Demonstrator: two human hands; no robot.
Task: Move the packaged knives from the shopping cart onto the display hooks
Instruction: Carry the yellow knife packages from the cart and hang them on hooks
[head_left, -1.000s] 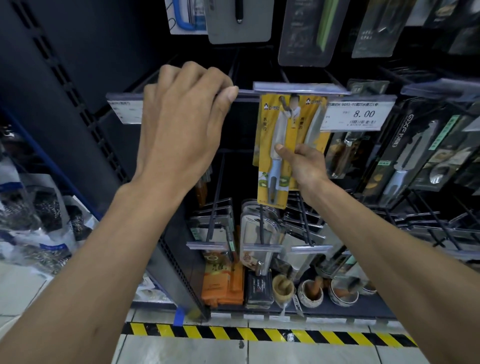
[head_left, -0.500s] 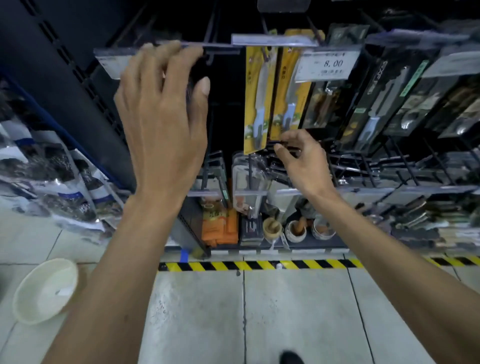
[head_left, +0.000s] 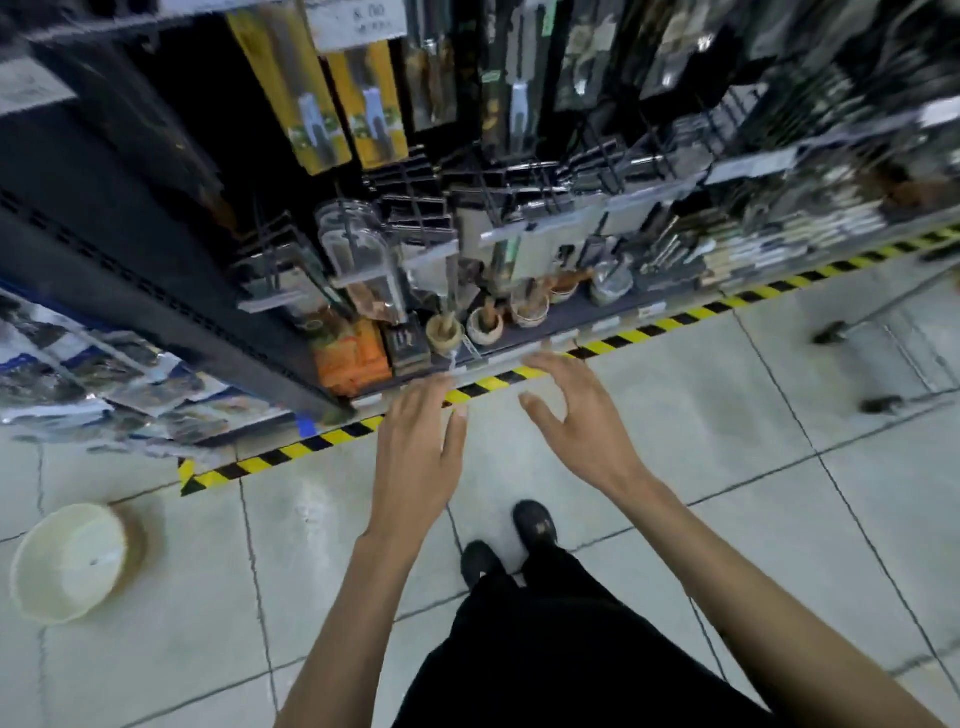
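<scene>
Two yellow packaged knives (head_left: 311, 104) hang side by side on display hooks at the top of the dark shelf unit, under a white price tag (head_left: 358, 18). My left hand (head_left: 415, 457) and my right hand (head_left: 576, 426) are both low over the tiled floor, well below the knives, fingers spread and holding nothing. The wheels and lower frame of the shopping cart (head_left: 878, 364) show at the right edge; its basket is out of view.
Black-packaged utensils (head_left: 509, 78) hang right of the knives. Mortars, jars and an orange box (head_left: 353, 358) fill the bottom shelf. Yellow-black tape (head_left: 649, 327) lines the floor at the shelf base. A cream bowl (head_left: 70, 561) lies on the floor at left. My shoes (head_left: 535, 525) are below.
My right hand let go of the yellow knife pack, my left left the hook rail. Both dropped away from the shelf as the view tilted down and turned toward the cart.
</scene>
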